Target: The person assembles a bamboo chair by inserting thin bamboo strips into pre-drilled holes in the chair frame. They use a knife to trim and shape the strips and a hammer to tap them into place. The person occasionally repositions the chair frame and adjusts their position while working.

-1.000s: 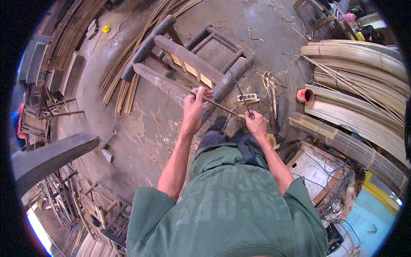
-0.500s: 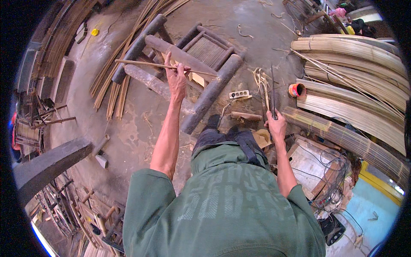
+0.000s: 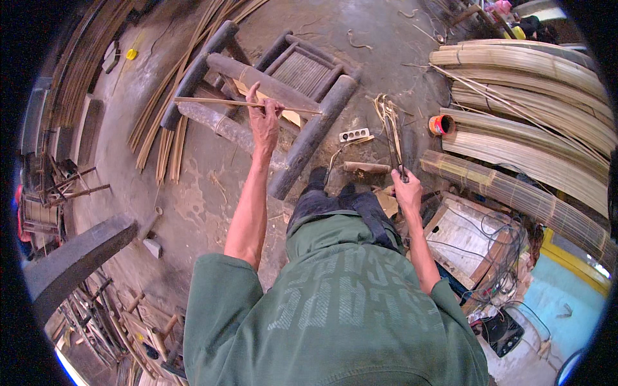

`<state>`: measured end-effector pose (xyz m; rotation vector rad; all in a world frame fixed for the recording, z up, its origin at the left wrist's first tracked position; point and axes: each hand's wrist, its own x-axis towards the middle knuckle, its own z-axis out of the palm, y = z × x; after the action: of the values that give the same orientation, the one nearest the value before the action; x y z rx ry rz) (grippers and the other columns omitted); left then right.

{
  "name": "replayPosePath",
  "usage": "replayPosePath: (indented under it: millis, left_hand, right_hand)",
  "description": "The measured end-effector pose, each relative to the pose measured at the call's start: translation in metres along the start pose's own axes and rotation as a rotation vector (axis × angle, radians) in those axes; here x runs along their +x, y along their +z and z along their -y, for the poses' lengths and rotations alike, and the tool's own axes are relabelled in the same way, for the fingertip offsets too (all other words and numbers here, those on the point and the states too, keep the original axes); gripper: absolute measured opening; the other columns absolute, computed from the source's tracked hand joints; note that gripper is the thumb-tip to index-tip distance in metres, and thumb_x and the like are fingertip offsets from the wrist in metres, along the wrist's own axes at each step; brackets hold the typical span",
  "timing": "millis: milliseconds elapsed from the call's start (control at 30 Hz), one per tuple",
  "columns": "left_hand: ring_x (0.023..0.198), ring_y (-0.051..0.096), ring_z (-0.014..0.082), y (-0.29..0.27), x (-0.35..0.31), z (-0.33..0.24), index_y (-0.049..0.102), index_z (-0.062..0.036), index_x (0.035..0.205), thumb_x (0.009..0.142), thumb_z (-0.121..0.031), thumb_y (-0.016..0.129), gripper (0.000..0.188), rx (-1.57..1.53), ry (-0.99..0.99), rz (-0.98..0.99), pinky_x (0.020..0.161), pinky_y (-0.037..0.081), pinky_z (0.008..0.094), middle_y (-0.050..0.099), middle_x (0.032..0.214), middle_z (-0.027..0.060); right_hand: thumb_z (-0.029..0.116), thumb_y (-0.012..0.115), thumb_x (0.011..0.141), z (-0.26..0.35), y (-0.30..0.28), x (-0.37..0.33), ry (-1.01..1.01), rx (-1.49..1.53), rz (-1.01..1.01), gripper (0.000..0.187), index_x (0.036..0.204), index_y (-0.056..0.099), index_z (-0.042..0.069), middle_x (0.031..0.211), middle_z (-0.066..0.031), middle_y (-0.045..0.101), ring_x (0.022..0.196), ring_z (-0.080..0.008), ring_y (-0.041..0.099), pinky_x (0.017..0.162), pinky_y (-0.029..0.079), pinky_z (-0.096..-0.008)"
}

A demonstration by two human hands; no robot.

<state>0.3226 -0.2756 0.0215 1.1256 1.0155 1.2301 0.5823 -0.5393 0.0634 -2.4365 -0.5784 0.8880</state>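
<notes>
Far left: a dark heavy beam (image 3: 77, 260) lies on the concrete floor (image 3: 193, 199), with a clutter of wooden frames and offcuts (image 3: 58, 193) beyond it at the picture's edge. Upper left: bundles of long split cane strips (image 3: 161, 138) rest on the floor, fanned out beside a low wooden chair frame (image 3: 283, 83) built of thick round dark poles with a slatted seat panel.

Left hand (image 3: 264, 122): arm fully extended forward, fingers clenched around a thin straight rattan stick (image 3: 244, 103). The stick is held roughly level, crossing above the chair frame's poles; whether it touches them cannot be told.

Centre: a white power strip (image 3: 355, 135) lies on the floor just beyond the person's knees, with a short wooden-handled tool (image 3: 365, 168) near it. A loose bunch of pale fibre strips (image 3: 385, 109) lies beside the strip.

Right hand (image 3: 407, 193): raised near the right knee, closed around the lower end of a thin dark tool (image 3: 394, 151) that points away from the person, toward the fibre strips. Its exact kind cannot be made out.

Right: an orange roll of tape (image 3: 441, 125) sits on the floor at the foot of large curved woven rattan panels (image 3: 534, 116) stacked along the right side. Lower right: a pale wooden box (image 3: 467, 235) stands just beside the right arm, with tangled dark cables (image 3: 508, 257) draped over it.
</notes>
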Motion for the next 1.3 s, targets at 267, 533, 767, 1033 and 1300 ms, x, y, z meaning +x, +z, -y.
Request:
replayPosePath:
  millis: [267,533,767,1033,1300]
  left_hand:
    - [0.075,0.051,0.0119,0.071,0.014,-0.006,0.060,-0.0062,0.111,0.088,-0.003,0.058,0.023,0.200,0.143,0.531,0.068,0.045,0.0278,0.059,0.086,0.0018]
    - [0.079,0.062,0.0343,0.096,0.012,-0.001,0.061,-0.0068,0.107,0.087,-0.015,0.060,0.022,0.406,0.409,0.603,0.067,0.048,0.0398,0.063,0.086,0.0171]
    - [0.048,0.051,0.0348,0.161,0.006,-0.067,0.061,-0.0041,0.075,0.087,-0.033,0.063,0.031,0.182,0.395,0.168,0.045,0.040,0.0407,0.052,0.058,0.0186]
    - [0.052,0.054,0.0361,0.170,0.012,-0.054,0.057,-0.0032,0.072,0.093,-0.023,0.054,0.030,0.269,0.536,-0.037,0.045,0.040,0.0414,0.053,0.062,0.0187]
    - [0.055,0.056,0.0332,0.173,0.007,-0.056,0.053,-0.0035,0.073,0.093,-0.021,0.053,0.027,0.257,0.569,-0.018,0.047,0.041,0.0409,0.052,0.064,0.0167]
  right_hand:
    - [0.018,0.059,0.087,0.129,-0.028,-0.044,-0.437,0.299,0.081,0.060,0.140,0.034,0.001,0.083,-0.0096,0.063,0.068,-0.0126,0.062,0.061,0.051,-0.0299]
    - [0.013,0.064,0.082,0.176,-0.107,-0.061,-0.761,-0.476,-0.270,0.037,0.116,0.051,0.005,0.078,-0.0145,0.062,0.069,-0.0289,0.064,0.067,0.051,-0.0373]
    - [0.006,0.057,0.088,0.215,-0.135,-0.089,-0.983,0.558,-0.402,0.018,0.105,0.053,0.005,0.064,-0.0024,0.046,0.056,-0.0080,0.045,0.050,0.041,-0.0236]
    - [0.002,0.059,0.080,0.194,-0.124,-0.072,-0.837,-0.454,-0.250,0.022,0.102,0.054,0.003,0.067,-0.0039,0.051,0.059,-0.0154,0.050,0.060,0.045,-0.0322]
    - [0.007,0.060,0.080,0.197,-0.111,-0.051,-1.108,-0.722,-0.347,0.013,0.087,0.051,0.001,0.061,-0.0095,0.051,0.054,-0.0195,0.053,0.056,0.045,-0.0373]
